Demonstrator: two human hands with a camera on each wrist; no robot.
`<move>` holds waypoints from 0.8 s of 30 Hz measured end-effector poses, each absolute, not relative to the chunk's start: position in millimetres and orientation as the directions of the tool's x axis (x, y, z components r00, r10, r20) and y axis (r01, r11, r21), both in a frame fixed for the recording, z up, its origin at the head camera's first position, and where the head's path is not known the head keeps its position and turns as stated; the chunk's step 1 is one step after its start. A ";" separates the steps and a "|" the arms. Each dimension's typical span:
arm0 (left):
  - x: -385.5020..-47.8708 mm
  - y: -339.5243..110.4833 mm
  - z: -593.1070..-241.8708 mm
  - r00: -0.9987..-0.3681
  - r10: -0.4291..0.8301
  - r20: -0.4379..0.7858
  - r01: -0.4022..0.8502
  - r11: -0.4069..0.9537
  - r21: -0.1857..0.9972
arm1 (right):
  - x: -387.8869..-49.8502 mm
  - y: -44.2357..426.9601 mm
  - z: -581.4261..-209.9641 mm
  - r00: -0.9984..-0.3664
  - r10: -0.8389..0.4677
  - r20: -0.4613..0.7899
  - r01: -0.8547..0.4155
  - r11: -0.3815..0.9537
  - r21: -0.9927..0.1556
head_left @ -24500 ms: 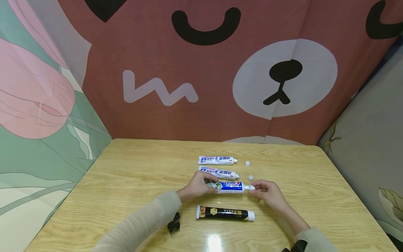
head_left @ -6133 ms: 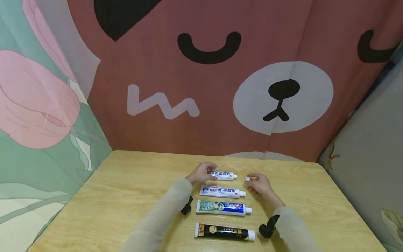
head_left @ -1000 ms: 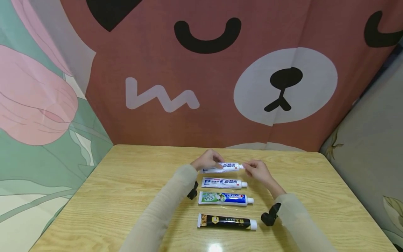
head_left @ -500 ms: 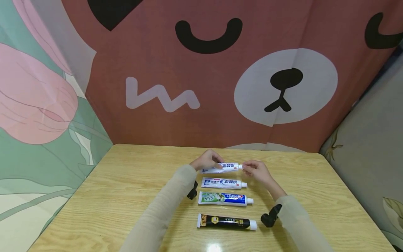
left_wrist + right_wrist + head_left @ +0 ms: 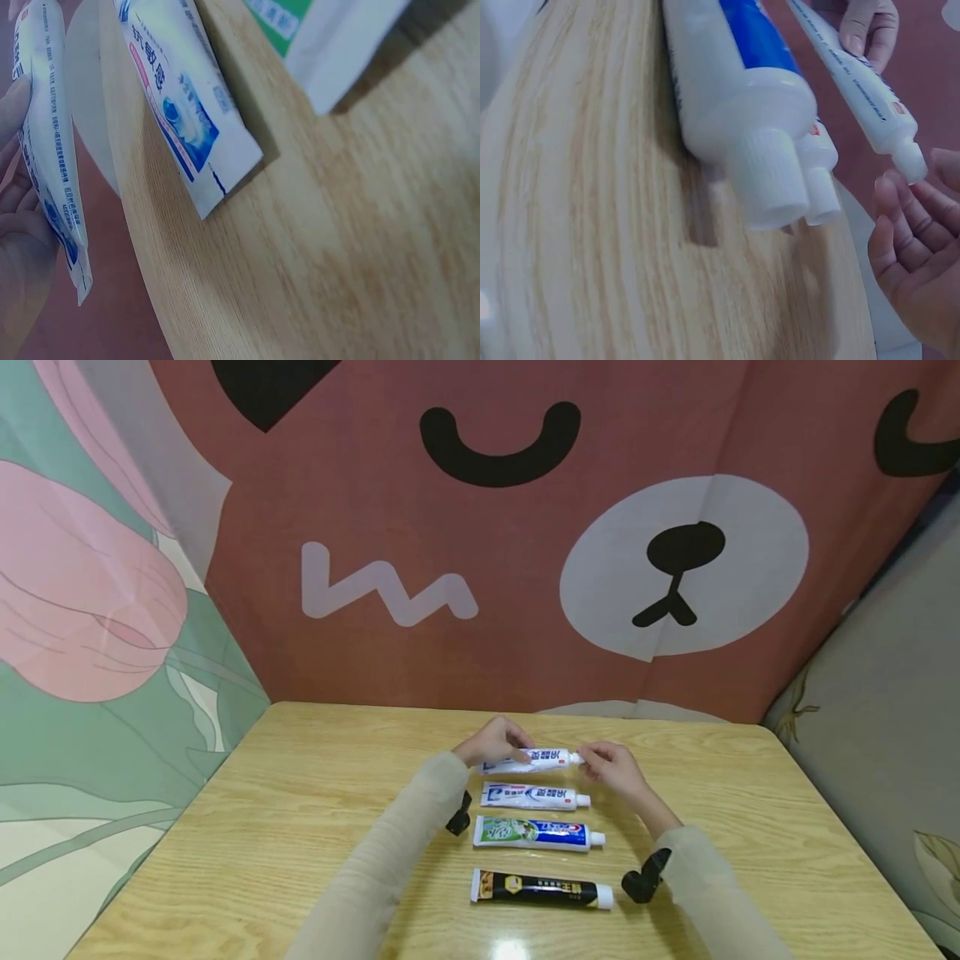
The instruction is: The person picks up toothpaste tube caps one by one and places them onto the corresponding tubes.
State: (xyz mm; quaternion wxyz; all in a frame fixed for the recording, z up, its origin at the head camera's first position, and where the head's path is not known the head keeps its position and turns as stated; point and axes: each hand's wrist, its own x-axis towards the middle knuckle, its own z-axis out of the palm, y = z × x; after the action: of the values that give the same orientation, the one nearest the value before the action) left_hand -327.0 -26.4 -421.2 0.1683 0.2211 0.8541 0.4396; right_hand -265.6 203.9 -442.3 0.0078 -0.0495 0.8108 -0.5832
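Note:
At the far end of a row of tubes, my left hand (image 5: 498,742) grips a white toothpaste tube (image 5: 549,758) round its middle, thumb on the near side. The tube is raised off the table, as the left wrist view shows. Its nozzle end bears a small white cap (image 5: 910,161), which the fingers of my right hand (image 5: 617,770) pinch. In the right wrist view, thumb and forefinger are at the cap while the other fingers curl loosely below. A second white toothpaste tube (image 5: 534,796), capped, lies just nearer. The far tube's tail is partly hidden by the left hand.
A green and blue toothpaste tube (image 5: 537,833) and a black toothpaste tube (image 5: 542,889), both capped, lie nearer on the wooden table (image 5: 300,827). A printed cloth (image 5: 420,668) hangs behind the table's far edge. Black wrist cameras sit on both sleeves.
Earlier, the left hand held the green and blue tube and two loose caps lay out. Later, the right hand brought a cap towards the far tube; that cap is now at its nozzle. Lately, hands barely move.

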 end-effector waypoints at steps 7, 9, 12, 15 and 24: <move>-328.5 -26.9 -422.6 -0.845 0.528 -0.085 0.228 0.499 0.836 | -264.4 205.7 -440.1 -0.993 -0.106 0.053 -0.083 0.300 -0.950; -328.1 -26.5 -422.4 -0.841 0.535 -0.082 0.233 0.494 0.837 | -264.9 205.2 -440.6 -0.995 -0.095 0.032 -0.061 0.318 -0.946; -327.4 -25.9 -422.1 -0.836 0.543 -0.077 0.239 0.486 0.841 | -264.9 203.7 -440.7 -0.997 -0.072 -0.009 -0.015 0.327 -0.945; -327.3 -25.5 -422.6 -0.832 0.549 -0.077 0.235 0.475 0.848 | -263.8 203.9 -440.4 -0.997 -0.075 -0.008 -0.016 0.315 -0.949; -330.7 -25.9 -425.3 -0.844 0.530 -0.084 0.231 0.499 0.835 | -259.6 208.5 -436.9 -0.990 -0.136 0.045 -0.082 0.276 -0.958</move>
State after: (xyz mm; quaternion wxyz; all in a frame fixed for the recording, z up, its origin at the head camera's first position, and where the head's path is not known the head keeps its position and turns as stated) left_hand -330.7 -25.9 -425.3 0.1670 0.2237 0.8496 0.4475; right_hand -259.6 208.5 -436.9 0.0226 -0.0681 0.7983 -0.5980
